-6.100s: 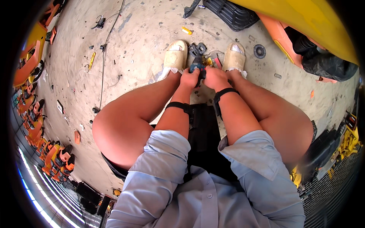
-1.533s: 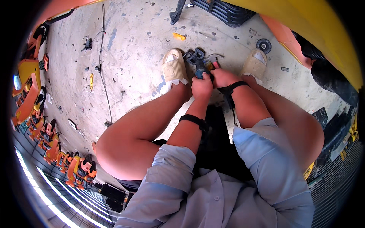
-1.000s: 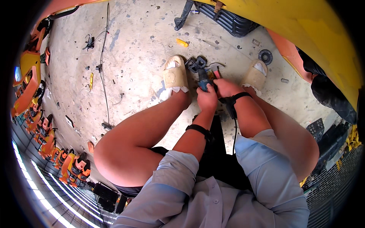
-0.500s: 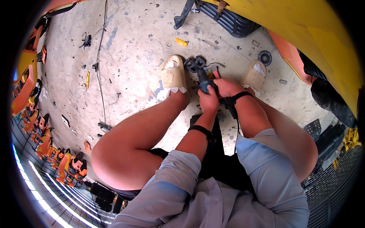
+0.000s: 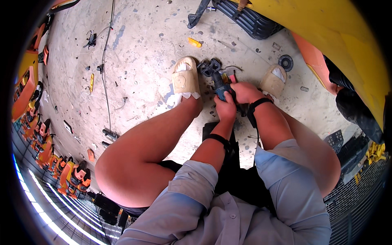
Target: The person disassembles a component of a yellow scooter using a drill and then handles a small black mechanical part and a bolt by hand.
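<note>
Between my feet I hold a blue and black power drill [image 5: 221, 88], its nose pointing away from me. My left hand [image 5: 226, 108] is closed round its rear end, the thumb lying along the top. My right hand [image 5: 245, 93] is closed against the drill's right side; its fingertips are mostly hidden. The drill's nose meets a black open-framed part [image 5: 210, 67] lying on the floor beside my left sandal [image 5: 185, 81]. Whether a bit is seated in that part is too small to tell. A small red piece [image 5: 232, 78] shows just beyond my right hand.
A yellow-handled tool [image 5: 194, 42] lies farther off on the concrete floor. At right are a black disc [image 5: 286, 63] and a large yellow body panel [image 5: 326, 24]. A long cable [image 5: 105, 73] runs along the left. Several orange machines [image 5: 67, 179] line the left edge.
Both hands stay on the drill, with my left thumb and wrist shifted only slightly. The whole view has tilted a little.
</note>
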`<state>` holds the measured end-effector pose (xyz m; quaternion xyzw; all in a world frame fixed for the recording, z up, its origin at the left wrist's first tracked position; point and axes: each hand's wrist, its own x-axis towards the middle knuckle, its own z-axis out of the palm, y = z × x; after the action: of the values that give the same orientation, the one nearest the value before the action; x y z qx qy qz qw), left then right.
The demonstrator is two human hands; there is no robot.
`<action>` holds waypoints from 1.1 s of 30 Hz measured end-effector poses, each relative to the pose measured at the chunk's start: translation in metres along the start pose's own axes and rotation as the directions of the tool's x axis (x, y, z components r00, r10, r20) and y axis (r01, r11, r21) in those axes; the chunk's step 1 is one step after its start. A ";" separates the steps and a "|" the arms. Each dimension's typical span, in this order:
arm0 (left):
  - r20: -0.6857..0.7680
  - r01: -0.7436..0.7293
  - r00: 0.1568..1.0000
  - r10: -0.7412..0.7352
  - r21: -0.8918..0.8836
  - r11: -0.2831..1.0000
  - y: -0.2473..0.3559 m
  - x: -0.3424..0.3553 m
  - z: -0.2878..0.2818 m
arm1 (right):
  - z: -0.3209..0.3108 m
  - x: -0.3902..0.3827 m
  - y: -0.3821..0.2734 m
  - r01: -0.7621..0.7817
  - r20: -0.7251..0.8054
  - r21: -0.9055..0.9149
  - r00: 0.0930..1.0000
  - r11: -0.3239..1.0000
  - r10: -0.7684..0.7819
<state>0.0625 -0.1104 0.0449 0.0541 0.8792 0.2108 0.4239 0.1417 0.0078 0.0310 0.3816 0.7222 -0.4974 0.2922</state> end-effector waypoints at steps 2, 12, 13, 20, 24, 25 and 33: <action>0.007 0.010 1.000 -0.010 -0.018 1.000 -0.001 0.000 0.001 | 0.000 0.000 0.000 0.010 -0.010 -0.010 1.000 1.000 -0.011; -0.014 0.063 0.998 -0.064 -0.084 0.994 -0.004 -0.001 0.017 | -0.008 0.001 0.006 0.026 -0.026 -0.082 0.999 0.996 -0.028; -0.010 0.069 0.997 -0.070 -0.090 0.994 -0.005 -0.001 0.019 | -0.008 0.002 0.006 0.025 -0.028 -0.100 0.999 0.995 -0.028; 0.005 0.094 0.996 -0.094 -0.109 0.990 -0.007 0.000 0.023 | -0.010 0.003 0.008 0.037 -0.017 -0.142 0.999 0.989 -0.039; 0.012 0.100 0.995 -0.100 -0.107 0.989 -0.015 0.003 0.028 | -0.011 0.003 0.007 0.051 -0.026 -0.173 0.998 0.984 -0.056; 0.023 0.114 0.993 -0.112 -0.110 0.987 -0.017 0.004 0.029 | -0.012 0.003 0.006 0.043 -0.017 -0.185 0.999 0.982 -0.047; 0.083 0.144 0.988 -0.133 -0.138 0.980 -0.018 0.004 0.038 | -0.019 0.006 0.011 0.072 -0.007 -0.253 0.997 0.965 -0.076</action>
<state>0.0907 -0.1130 0.0136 -0.0304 0.8472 0.2414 0.4723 0.1468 0.0290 0.0274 0.3184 0.7957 -0.4087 0.3137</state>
